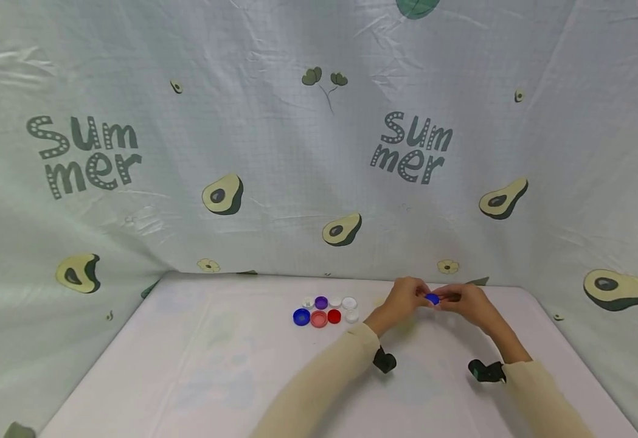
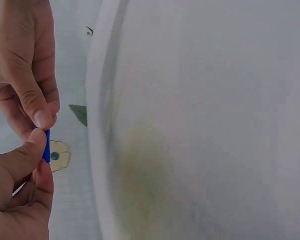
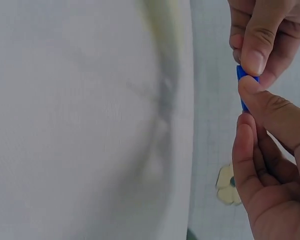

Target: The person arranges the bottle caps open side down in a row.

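Note:
A small blue bottle cap (image 1: 432, 298) is held up over the far right part of the table, between both hands. My left hand (image 1: 406, 296) pinches it from the left with thumb and fingers. From the other side my right hand (image 1: 468, 302) grips it, also between thumb and fingertips. In the left wrist view the blue cap (image 2: 47, 146) shows edge-on, largely covered by the thumbs. The right wrist view has the same cap (image 3: 244, 102) partly hidden behind fingers.
Left of my left arm, several caps lie grouped on the white table (image 1: 214, 365): a larger blue cap (image 1: 301, 317), a purple cap (image 1: 321, 302), a pink cap (image 1: 319, 319), a red cap (image 1: 334, 316) and white ones. A printed curtain (image 1: 275, 152) hangs behind the table.

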The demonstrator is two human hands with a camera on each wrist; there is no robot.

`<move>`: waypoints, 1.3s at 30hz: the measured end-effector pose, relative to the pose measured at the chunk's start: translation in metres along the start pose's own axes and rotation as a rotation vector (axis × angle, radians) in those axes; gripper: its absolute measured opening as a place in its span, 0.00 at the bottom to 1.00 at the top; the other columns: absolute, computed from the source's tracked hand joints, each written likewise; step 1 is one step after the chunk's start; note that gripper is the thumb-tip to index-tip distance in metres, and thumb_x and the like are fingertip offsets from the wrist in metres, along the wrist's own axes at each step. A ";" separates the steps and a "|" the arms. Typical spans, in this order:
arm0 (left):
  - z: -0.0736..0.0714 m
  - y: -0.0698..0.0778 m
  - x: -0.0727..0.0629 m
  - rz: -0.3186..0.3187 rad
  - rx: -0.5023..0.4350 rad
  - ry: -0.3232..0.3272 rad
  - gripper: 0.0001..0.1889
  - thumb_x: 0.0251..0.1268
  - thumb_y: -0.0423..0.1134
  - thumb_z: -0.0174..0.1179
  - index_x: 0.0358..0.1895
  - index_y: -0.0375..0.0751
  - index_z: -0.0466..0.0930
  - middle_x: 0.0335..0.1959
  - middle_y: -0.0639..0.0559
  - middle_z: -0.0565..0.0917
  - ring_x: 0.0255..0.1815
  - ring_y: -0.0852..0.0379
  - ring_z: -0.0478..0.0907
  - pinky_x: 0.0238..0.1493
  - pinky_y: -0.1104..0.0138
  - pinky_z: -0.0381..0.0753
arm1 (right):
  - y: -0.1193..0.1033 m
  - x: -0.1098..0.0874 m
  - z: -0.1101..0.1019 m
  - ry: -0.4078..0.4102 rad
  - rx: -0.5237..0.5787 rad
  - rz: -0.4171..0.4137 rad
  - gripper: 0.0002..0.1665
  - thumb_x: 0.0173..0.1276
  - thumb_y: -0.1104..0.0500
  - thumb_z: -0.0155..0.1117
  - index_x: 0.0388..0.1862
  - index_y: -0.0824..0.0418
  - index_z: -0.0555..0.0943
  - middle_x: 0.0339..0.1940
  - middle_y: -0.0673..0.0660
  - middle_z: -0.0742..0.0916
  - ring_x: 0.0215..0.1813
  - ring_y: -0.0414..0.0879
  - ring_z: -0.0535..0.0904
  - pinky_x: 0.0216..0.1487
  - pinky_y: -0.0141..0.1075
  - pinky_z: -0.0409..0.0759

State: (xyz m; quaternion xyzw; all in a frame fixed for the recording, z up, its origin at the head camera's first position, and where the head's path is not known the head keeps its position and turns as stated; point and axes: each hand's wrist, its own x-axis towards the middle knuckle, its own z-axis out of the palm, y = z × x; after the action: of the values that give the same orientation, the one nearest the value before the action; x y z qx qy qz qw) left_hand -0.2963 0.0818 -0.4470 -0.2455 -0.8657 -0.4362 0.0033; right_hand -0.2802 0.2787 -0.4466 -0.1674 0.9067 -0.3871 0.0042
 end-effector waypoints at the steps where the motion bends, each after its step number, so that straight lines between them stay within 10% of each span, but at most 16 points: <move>1: -0.004 -0.001 -0.003 0.000 0.003 -0.010 0.09 0.61 0.33 0.72 0.43 0.33 0.88 0.31 0.53 0.85 0.30 0.68 0.75 0.34 0.81 0.76 | -0.004 0.000 0.003 0.001 0.001 -0.003 0.20 0.67 0.60 0.73 0.54 0.71 0.84 0.43 0.61 0.90 0.43 0.48 0.86 0.42 0.33 0.86; 39: -0.097 -0.033 -0.103 0.016 -0.105 0.021 0.13 0.71 0.35 0.65 0.54 0.35 0.82 0.47 0.48 0.87 0.48 0.56 0.84 0.51 0.72 0.82 | -0.090 0.000 0.084 0.081 0.027 -0.118 0.19 0.64 0.54 0.76 0.51 0.63 0.87 0.43 0.54 0.90 0.43 0.46 0.86 0.48 0.38 0.86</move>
State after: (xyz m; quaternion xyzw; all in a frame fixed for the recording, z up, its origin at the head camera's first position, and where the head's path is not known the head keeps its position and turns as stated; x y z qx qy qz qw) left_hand -0.2398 -0.0518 -0.4339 -0.2477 -0.8396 -0.4834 0.0028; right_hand -0.2416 0.1618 -0.4424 -0.2046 0.8893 -0.4055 -0.0530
